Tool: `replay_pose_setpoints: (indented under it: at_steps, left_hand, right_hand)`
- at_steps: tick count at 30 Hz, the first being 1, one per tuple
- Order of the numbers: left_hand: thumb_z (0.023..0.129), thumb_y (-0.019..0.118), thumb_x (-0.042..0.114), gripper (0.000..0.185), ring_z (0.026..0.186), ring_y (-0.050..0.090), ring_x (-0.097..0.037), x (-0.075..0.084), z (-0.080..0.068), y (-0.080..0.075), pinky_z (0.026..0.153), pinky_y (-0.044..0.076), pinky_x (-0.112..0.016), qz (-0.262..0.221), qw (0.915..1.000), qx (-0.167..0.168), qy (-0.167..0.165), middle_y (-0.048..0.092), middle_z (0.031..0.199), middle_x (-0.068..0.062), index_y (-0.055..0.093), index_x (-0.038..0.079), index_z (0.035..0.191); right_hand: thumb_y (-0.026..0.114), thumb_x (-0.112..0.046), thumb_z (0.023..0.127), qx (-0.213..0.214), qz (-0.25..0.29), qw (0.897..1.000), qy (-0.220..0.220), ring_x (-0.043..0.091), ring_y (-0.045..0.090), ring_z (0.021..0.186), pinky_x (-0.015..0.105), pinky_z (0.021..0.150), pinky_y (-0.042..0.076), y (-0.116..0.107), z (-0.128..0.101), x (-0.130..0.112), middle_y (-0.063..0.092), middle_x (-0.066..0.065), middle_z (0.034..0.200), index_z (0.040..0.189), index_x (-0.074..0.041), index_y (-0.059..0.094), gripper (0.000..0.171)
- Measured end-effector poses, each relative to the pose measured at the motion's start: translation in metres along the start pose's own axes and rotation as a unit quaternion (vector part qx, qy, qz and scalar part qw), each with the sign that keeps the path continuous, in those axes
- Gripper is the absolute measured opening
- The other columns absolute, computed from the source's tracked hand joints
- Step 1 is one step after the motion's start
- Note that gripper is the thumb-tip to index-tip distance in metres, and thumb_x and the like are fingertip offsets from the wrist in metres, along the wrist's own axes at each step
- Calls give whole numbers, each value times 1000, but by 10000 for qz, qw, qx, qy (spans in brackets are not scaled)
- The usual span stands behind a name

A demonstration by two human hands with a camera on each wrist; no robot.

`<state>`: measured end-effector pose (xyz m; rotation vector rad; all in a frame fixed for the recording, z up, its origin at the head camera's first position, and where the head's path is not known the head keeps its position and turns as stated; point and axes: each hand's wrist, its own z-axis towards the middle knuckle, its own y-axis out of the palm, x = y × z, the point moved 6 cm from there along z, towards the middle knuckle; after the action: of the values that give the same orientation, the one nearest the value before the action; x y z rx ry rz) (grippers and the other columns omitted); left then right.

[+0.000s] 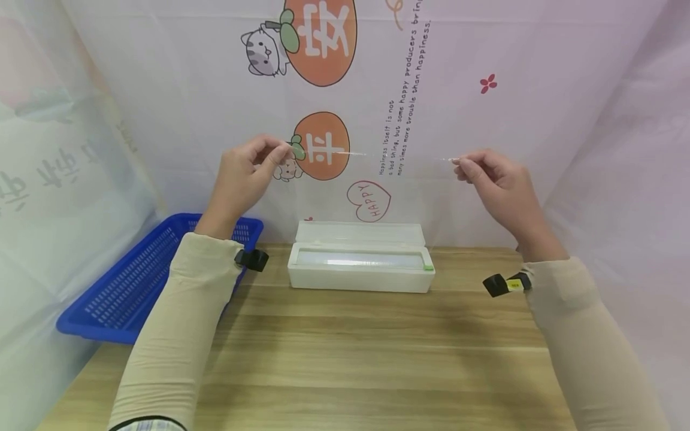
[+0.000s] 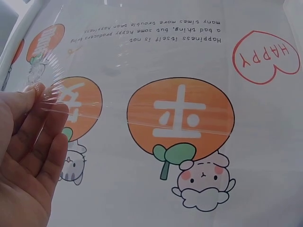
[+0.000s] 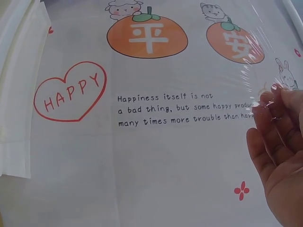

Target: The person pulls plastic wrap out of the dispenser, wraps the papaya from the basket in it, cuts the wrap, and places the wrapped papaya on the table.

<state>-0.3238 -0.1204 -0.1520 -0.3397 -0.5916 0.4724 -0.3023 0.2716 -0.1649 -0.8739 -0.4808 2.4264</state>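
Observation:
A sheet of clear cling film [image 1: 358, 154] stretches between the two hands, raised in front of the printed backdrop. My left hand [image 1: 239, 176] pinches one end of its edge between thumb and fingertips. At the other end, my right hand [image 1: 501, 188] pinches it the same way. Shiny creases fan out from the pinched film [image 2: 52, 92] in the left wrist view and also run from the fingertips in the right wrist view. Below and between the hands sits a white cling film dispenser box [image 1: 358, 281], its lid [image 1: 361, 232] up and a roll [image 1: 360, 260] inside.
A blue perforated plastic basket [image 1: 132, 278] stands at the left, partly behind the left forearm. Wood-grain table [image 1: 345, 359] lies below. White printed sheets [image 1: 458, 120] enclose the back and sides. A small green piece [image 1: 428, 267] sits at the box's right end.

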Motion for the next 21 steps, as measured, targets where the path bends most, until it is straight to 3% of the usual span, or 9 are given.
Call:
replay_pose_setpoints:
  at_steps: [8, 12, 18, 21]
  left_hand:
    - [103, 58, 22, 24, 87, 62, -7, 8, -1, -4, 79, 52, -23, -99, 9998, 16, 142, 71, 95, -4, 71, 1, 107]
    - [103, 58, 18, 22, 86, 63, -9, 12, -6, -5, 77, 52, -20, -202, 9991, -61, 366, 71, 94, -5, 70, 0, 106]
    - [101, 59, 8, 15, 82, 68, -11, 19, -17, -8, 72, 56, -20, -527, 9956, -140, 768, 73, 95, -6, 71, -1, 106]
    - [101, 59, 6, 15, 81, 67, -11, 20, -21, -9, 73, 57, -22, -684, 9932, -209, 924, 73, 95, -6, 71, -2, 105]
  right_hand:
    - [58, -11, 102, 43, 109, 9998, -152, 13, 63, 90, 14, 84, 50, -5, 0, -7, 68, 4, 96, 110, 6, 68, 21]
    - [58, -6, 101, -14, 281, 9993, -261, 14, 64, 89, 14, 83, 51, -6, -6, -9, 68, 9, 97, 109, 8, 67, 18]
    - [58, -1, 100, -166, 858, 9961, -143, 17, 64, 86, 17, 82, 53, -8, -17, -9, 68, 8, 95, 107, 9, 67, 15]
    - [58, 1, 99, -271, 1425, 9894, -83, 19, 64, 84, 19, 81, 54, -7, -21, -10, 67, 13, 94, 106, 9, 68, 14]
